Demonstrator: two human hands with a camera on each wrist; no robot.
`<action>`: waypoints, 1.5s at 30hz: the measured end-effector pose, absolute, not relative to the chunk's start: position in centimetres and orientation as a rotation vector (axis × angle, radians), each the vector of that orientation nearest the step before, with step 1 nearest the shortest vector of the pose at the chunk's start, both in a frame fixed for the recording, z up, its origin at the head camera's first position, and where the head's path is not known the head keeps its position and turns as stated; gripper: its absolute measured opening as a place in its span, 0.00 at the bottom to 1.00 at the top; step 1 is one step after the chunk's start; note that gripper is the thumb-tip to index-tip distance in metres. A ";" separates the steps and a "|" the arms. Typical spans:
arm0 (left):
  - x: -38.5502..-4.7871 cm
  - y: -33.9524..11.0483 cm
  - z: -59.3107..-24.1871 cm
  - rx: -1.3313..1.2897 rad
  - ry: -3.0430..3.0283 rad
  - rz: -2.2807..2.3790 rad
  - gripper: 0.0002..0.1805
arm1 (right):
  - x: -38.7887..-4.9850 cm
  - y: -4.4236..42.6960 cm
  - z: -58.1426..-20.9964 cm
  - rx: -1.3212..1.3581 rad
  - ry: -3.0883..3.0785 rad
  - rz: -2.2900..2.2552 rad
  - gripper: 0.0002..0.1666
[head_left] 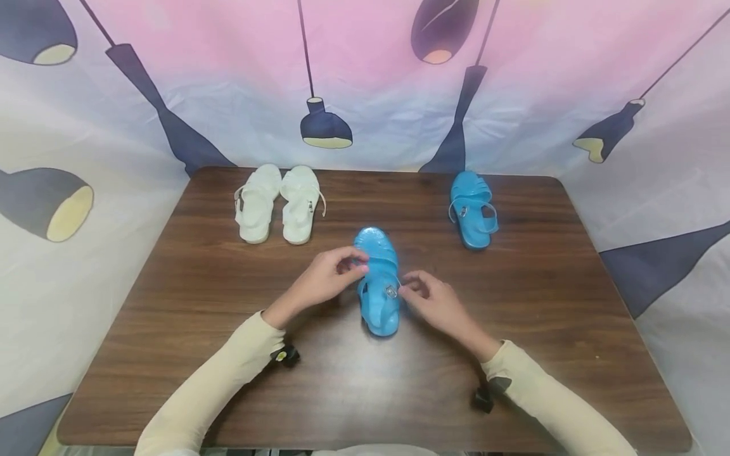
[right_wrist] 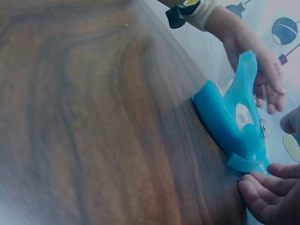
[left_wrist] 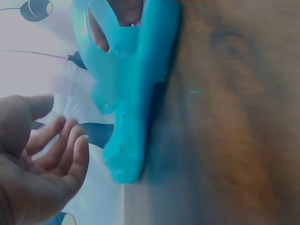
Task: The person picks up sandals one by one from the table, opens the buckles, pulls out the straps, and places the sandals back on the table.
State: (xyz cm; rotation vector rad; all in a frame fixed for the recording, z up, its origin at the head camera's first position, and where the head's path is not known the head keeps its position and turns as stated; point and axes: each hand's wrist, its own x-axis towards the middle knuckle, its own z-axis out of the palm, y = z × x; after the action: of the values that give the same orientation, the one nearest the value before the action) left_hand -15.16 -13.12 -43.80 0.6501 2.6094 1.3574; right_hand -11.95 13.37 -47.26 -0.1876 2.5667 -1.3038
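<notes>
A blue sandal (head_left: 381,304) lies on the table in front of the person, its toe pointing away and a metal buckle (head_left: 390,291) on its strap. Over its left side hovers the left hand (head_left: 331,273), fingers loosely bent; the left wrist view shows a gap between this hand (left_wrist: 51,159) and the sandal (left_wrist: 131,93). On the right side, the right hand (head_left: 436,301) has its fingertips beside the buckle strap. In the right wrist view its thumb stands apart from the fingers (right_wrist: 262,190), which are close to the sandal's strap (right_wrist: 246,163); contact is unclear.
A second blue sandal (head_left: 472,212) lies at the back right of the brown wooden table (head_left: 228,392). Two white sandals (head_left: 256,206) stand side by side at the back left. Behind the table hangs a cloth (head_left: 376,82) printed with lamps.
</notes>
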 end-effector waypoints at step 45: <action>-11.8 -13.2 -45.7 0.275 1.875 1.703 0.21 | -11.2 11.8 -47.5 -0.179 2.468 -1.367 0.30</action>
State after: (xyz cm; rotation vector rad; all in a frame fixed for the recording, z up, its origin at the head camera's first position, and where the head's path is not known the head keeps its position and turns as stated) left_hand -11.84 -13.19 -45.65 0.2754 1.8746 1.7034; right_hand -11.18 11.83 -47.53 -0.1787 2.4676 -1.3666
